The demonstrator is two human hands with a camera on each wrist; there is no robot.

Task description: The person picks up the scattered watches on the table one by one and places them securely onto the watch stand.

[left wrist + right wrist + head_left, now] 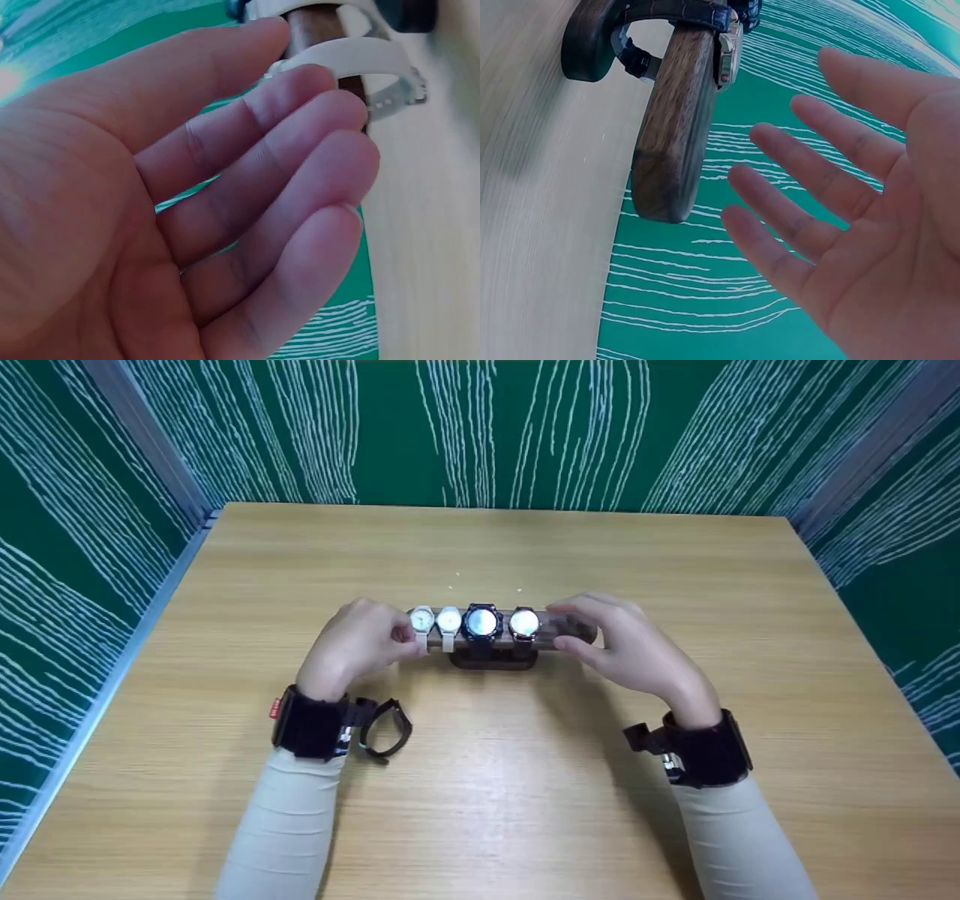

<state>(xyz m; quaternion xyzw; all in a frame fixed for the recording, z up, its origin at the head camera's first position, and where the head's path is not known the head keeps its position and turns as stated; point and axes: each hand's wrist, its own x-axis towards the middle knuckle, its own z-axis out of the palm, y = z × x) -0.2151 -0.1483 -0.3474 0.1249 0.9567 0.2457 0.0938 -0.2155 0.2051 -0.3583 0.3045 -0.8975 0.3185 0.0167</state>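
A dark wooden watch stand [552,628] with a rounded base [491,664] holds a row of watches. From left to right are a white watch [421,619], a second white watch [449,620], a bulky black watch [481,622] and a dark-strapped watch [524,623]. At the bar's left end, my left hand [360,641] has its fingertips beside the outermost white strap [352,56], fingers lightly bent. My right hand [630,641] is spread around the bar's right end in the head view. Its straight fingers are apart from the wood in the right wrist view.
On the wooden table [480,810], a black band watch [407,726] stands on its edge, right of my left wrist. Tiny white specks lie behind the stand. Green panels with white streaks [465,435] border the table at the back and sides.
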